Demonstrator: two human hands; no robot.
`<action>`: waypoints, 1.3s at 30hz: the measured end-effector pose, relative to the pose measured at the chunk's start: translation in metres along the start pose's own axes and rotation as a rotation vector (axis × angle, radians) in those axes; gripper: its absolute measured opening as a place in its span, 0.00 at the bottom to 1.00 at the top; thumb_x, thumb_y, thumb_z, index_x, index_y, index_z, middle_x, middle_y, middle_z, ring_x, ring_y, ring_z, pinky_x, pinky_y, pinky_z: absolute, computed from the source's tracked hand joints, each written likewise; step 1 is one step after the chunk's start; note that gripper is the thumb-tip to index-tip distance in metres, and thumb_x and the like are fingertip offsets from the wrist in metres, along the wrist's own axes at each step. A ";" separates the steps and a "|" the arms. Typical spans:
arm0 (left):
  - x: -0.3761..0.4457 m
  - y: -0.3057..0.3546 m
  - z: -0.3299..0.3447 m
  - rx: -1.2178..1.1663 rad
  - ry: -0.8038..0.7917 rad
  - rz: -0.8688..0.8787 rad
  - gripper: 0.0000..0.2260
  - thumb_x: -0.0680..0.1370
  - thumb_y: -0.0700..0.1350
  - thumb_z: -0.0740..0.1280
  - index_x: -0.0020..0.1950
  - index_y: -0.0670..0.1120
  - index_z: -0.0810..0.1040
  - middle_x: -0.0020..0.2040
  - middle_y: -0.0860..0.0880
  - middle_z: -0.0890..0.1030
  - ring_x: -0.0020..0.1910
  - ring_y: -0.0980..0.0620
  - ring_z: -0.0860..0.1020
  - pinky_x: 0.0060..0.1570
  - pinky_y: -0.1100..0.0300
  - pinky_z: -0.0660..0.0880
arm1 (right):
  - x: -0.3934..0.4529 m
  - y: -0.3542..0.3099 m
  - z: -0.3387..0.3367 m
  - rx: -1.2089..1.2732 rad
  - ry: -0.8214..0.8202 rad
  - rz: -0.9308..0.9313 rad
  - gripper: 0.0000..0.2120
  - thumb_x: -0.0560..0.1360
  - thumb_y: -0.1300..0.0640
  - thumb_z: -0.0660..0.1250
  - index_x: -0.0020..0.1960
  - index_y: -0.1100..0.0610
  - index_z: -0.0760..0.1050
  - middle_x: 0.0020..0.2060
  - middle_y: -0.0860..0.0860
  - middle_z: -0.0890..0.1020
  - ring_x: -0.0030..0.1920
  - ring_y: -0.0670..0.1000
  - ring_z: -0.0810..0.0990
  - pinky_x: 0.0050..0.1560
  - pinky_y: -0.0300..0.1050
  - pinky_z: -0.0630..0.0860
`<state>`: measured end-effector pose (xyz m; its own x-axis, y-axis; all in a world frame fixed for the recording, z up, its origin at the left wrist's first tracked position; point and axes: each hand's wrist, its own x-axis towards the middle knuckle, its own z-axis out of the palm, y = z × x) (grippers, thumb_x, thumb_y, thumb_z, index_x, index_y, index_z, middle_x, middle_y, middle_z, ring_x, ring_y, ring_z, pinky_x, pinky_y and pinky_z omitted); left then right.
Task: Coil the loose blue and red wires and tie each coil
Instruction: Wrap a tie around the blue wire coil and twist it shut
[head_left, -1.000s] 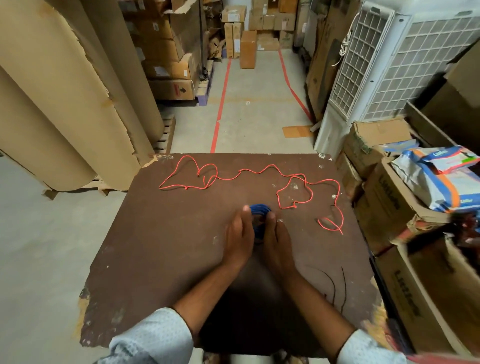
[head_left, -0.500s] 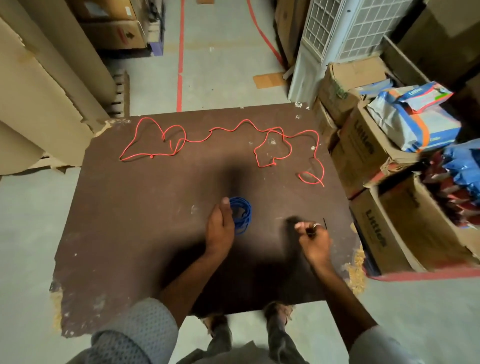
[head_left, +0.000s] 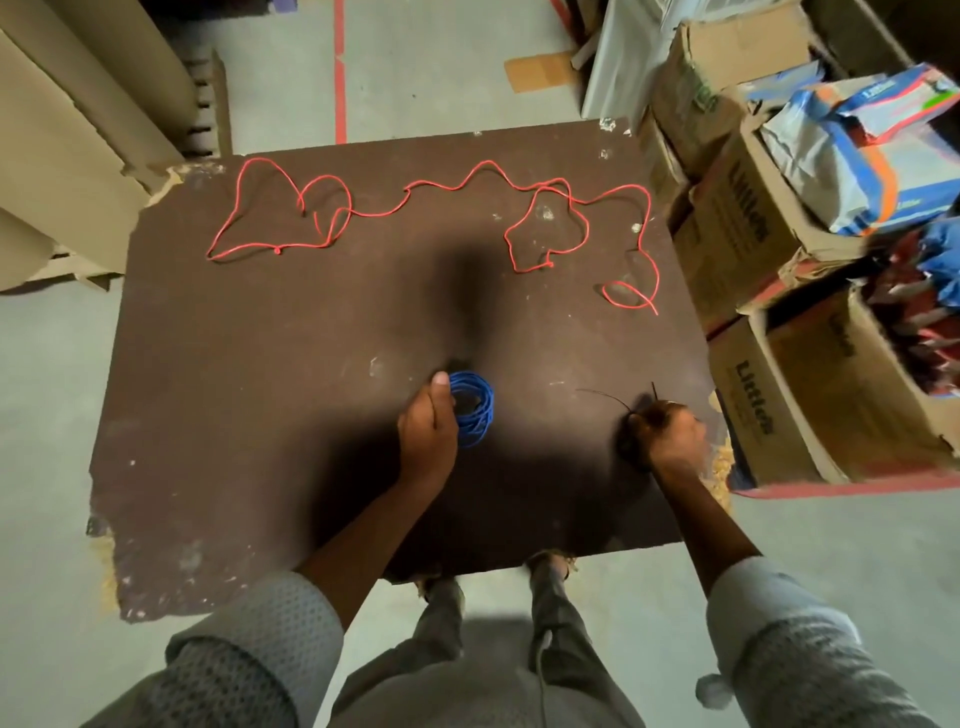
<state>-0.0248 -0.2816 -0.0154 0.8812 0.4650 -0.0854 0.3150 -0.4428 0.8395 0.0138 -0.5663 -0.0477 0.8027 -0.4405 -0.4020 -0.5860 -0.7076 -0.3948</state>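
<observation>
The blue wire (head_left: 475, 408) lies wound into a small coil near the middle of the dark brown table (head_left: 249, 395). My left hand (head_left: 428, 434) grips the coil's left side, thumb on top. The red wire (head_left: 415, 200) sprawls loose in loops across the far half of the table, from the left corner to the right edge. Near the table's right edge my right hand (head_left: 667, 436) pinches thin black ties (head_left: 610, 397) that stick out from its fingers; it is blurred.
Cardboard boxes (head_left: 748, 228) holding bags and packets stand stacked tight against the table's right side. Big cardboard rolls (head_left: 67, 130) lean at the far left. Grey floor with a red line (head_left: 340, 67) runs beyond the far edge. My legs stand at the near edge.
My right hand left the blue coil and moved right to the table's edge, where it picked up the black ties. My left hand stays on the coil. The camera tilted further down.
</observation>
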 end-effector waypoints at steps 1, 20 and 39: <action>0.000 -0.001 0.001 0.004 0.002 -0.004 0.17 0.86 0.45 0.56 0.47 0.38 0.80 0.42 0.43 0.82 0.44 0.50 0.78 0.47 0.67 0.67 | 0.001 0.000 0.000 0.005 -0.007 0.003 0.15 0.76 0.51 0.72 0.60 0.57 0.80 0.55 0.60 0.84 0.58 0.62 0.81 0.61 0.58 0.78; -0.011 0.015 -0.014 -0.097 0.036 -0.028 0.19 0.86 0.49 0.54 0.46 0.39 0.78 0.40 0.45 0.80 0.41 0.50 0.79 0.43 0.59 0.73 | -0.060 -0.059 -0.034 1.012 -0.391 0.080 0.12 0.74 0.72 0.69 0.54 0.61 0.83 0.44 0.54 0.88 0.45 0.51 0.87 0.46 0.43 0.84; -0.010 0.055 -0.036 -0.200 0.101 0.032 0.16 0.86 0.48 0.55 0.44 0.45 0.76 0.37 0.55 0.76 0.38 0.61 0.75 0.42 0.65 0.69 | -0.131 -0.125 -0.074 0.961 -0.541 -0.136 0.02 0.74 0.63 0.73 0.44 0.62 0.83 0.34 0.57 0.79 0.31 0.49 0.77 0.34 0.41 0.82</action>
<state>-0.0286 -0.2830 0.0508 0.8468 0.5318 -0.0113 0.2026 -0.3028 0.9313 -0.0100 -0.4608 0.1159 0.8500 0.0727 -0.5218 -0.5267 0.0941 -0.8448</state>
